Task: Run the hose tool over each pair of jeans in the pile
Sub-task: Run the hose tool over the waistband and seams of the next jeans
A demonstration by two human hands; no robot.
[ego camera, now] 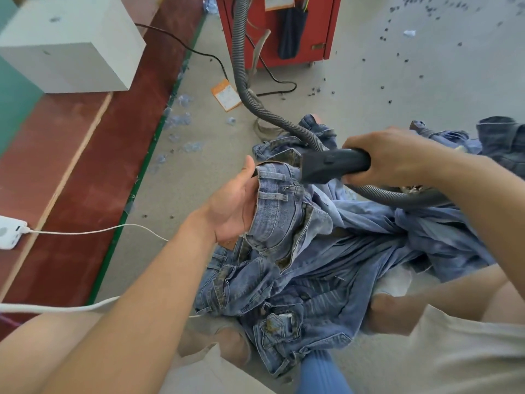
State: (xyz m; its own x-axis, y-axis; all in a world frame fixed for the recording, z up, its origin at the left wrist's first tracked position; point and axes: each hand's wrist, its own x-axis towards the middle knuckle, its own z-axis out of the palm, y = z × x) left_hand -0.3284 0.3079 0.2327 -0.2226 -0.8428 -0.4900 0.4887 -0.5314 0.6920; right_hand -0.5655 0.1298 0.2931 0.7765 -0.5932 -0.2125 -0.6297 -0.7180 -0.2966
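On the floor at the person's knees, a jeans pile (pixel 326 251) sprawls. Left hand (pixel 235 200), at 9 o'clock of it, grips a lifted waistband (pixel 272 194); right hand (pixel 389 157) clasps the hose tool (pixel 332 166) at 12. Denim looks soft, floppy, fairly heavy; the firm waistband seems the best hold.

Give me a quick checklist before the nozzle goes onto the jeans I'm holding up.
1. Right hand grips nozzle: ok.
2. Left hand holds waistband of the jeans up: ok.
3. Nozzle mouth at the waistband: ok, close; contact cannot tell.
4. Hose runs unkinked to red cabinet: ok.
5. Hose trails over the pile under the right forearm: not ok, may snag.
6. Suction on: cannot tell.
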